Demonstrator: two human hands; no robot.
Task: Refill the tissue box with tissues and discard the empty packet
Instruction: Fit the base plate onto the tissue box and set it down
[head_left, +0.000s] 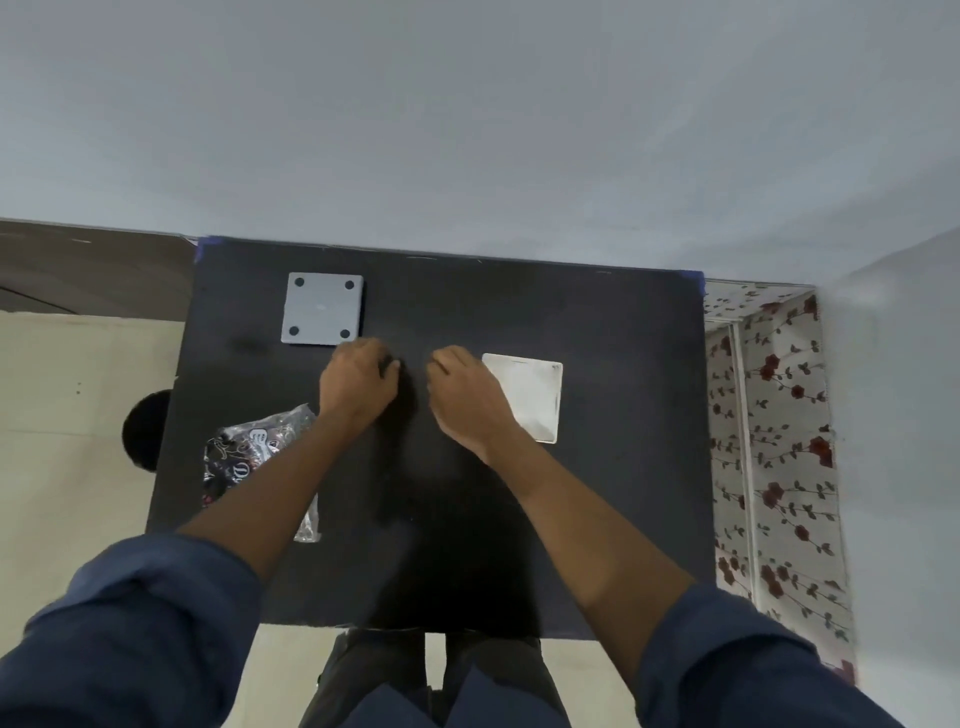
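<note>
A white square stack of tissues (530, 395) lies on the black table (597, 519), just right of my right hand (467, 400). The crumpled printed plastic packet (249, 452) lies at the left, partly under my left forearm. A grey square panel with four black round feet (322, 309) sits at the back left, likely the tissue box's base. My left hand (358, 384) is just in front of that panel. Both hands rest side by side mid-table with their fingers curled in. The surface between them is dark, and I cannot make out whether they grip anything.
The table stands against a pale wall. A cloth with red flowers (774, 467) hangs along its right side. Pale floor shows to the left, with a dark round object (148, 431) beside the table's edge. My legs are at the front edge.
</note>
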